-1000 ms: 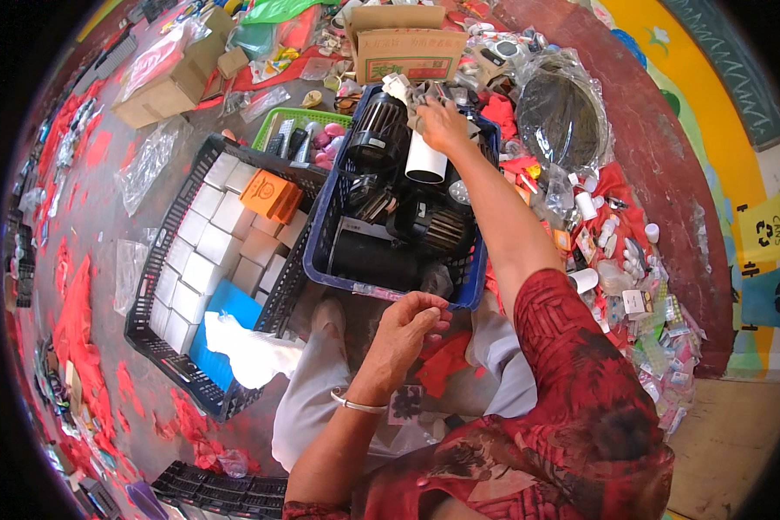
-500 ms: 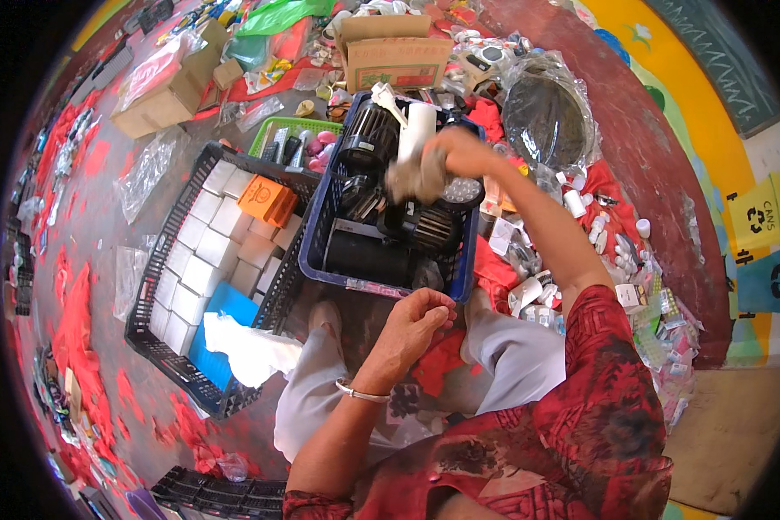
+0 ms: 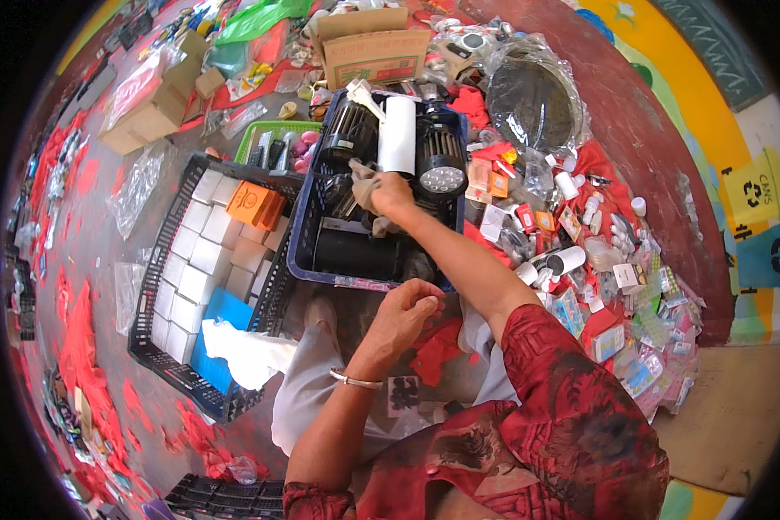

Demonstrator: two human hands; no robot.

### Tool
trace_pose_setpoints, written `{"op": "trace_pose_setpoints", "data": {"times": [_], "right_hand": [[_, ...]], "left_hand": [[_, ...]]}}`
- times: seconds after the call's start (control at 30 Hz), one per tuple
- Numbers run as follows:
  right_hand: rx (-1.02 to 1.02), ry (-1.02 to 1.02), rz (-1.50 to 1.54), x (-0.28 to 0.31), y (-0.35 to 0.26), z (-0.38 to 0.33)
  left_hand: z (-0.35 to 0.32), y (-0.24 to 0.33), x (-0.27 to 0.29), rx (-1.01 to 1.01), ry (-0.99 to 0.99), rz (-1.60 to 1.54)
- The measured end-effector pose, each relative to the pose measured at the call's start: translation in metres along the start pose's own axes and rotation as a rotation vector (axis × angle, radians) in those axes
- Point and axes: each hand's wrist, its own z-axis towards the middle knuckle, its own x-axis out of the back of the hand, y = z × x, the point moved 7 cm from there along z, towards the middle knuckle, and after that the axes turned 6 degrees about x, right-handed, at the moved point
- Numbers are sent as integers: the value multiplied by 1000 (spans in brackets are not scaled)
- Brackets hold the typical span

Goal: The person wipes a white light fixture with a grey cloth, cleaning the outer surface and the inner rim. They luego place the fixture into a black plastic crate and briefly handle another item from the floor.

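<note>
My right hand point(image 3: 393, 196) reaches into a dark blue plastic crate point(image 3: 293, 232), closed around a crumpled grey-brown rag point(image 3: 364, 185). The rag lies over dark items whose kind is hidden. Around it are a white cylinder point(image 3: 398, 130), a black finned lamp point(image 3: 441, 156) with a round lens face, another black slatted lamp point(image 3: 351, 132) and a large black cylinder point(image 3: 355, 253). A white plug-like piece point(image 3: 365, 97) sticks up at the back. My left hand point(image 3: 407, 312) hovers before the crate's near edge, fingers curled, with nothing visible in them.
A black crate point(image 3: 201, 397) at left holds several white boxes, an orange box point(image 3: 255, 205) and a blue sheet point(image 3: 227, 310). Behind stand a green basket point(image 3: 249, 139) and an open cardboard box point(image 3: 377, 59). Small packaged goods point(image 3: 637, 334) pile up at right.
My right hand has moved left and nearer with the rag, from above the crate's right side down to its middle, uncovering the finned lamp. My left hand stays nearly still.
</note>
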Motion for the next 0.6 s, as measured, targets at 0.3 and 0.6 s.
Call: {"op": "trace_pose_setpoints", "data": {"times": [0.3, 0.6], "right_hand": [[-353, -299, 1548, 122, -8, -106], [190, -4, 909, 151, -36, -193]], "left_hand": [[15, 2, 20, 20, 206, -476], [29, 19, -27, -222, 45, -731]]}}
